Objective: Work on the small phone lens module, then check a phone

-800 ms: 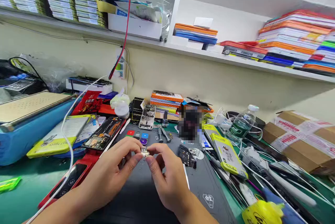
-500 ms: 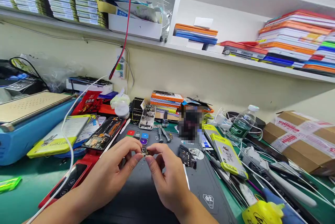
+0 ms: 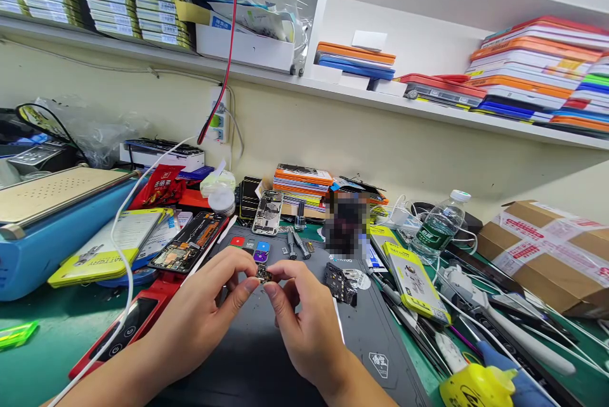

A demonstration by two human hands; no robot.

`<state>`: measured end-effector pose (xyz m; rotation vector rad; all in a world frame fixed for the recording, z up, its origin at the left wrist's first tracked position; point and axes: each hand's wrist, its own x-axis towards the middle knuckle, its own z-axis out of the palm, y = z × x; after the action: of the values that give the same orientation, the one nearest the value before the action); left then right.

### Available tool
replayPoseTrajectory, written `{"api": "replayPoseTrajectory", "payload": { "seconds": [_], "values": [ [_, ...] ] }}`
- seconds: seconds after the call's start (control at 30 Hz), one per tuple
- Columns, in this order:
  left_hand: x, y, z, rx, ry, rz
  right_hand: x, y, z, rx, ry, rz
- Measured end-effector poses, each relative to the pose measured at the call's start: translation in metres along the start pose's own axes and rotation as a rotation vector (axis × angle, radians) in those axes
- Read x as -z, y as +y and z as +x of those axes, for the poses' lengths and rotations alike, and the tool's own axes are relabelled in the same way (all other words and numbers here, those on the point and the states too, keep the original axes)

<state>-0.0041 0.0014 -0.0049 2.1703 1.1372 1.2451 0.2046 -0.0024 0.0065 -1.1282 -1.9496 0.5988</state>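
Between both hands, a small circuit board (image 3: pixel 263 273) is pinched by its two ends above the dark work mat (image 3: pixel 247 356). My left hand (image 3: pixel 214 305) grips one end with thumb and index finger. The other end is in the thumb and index finger of my right hand (image 3: pixel 304 315). Fingertips cover parts of the board. Just beyond it on the mat are small red, blue and purple pads (image 3: pixel 262 246) and two grey screwdrivers (image 3: pixel 295 245). A black phone part (image 3: pixel 340 283) lies to the right of my right hand.
An opened phone (image 3: pixel 190 245) and a red device (image 3: pixel 133 324) lie on the left. Yellow battery boxes (image 3: pixel 413 280), a water bottle (image 3: pixel 440 229), cables and a yellow squeeze bottle (image 3: pixel 478 387) crowd the right. Another opened phone (image 3: pixel 268 212) leans at the back.
The circuit board is tilted slightly differently between my fingertips. Both hands keep nearly the same place and grip.
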Motion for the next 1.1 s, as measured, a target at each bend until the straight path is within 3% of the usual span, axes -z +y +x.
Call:
{"api": "replayPoseTrajectory", "payload": {
  "seconds": [1.1],
  "values": [
    [-0.0003, 0.0002, 0.0003, 0.039, -0.031, -0.027, 0.0008, -0.0011, 0.0006, -0.001, -0.001, -0.012]
  ]
}}
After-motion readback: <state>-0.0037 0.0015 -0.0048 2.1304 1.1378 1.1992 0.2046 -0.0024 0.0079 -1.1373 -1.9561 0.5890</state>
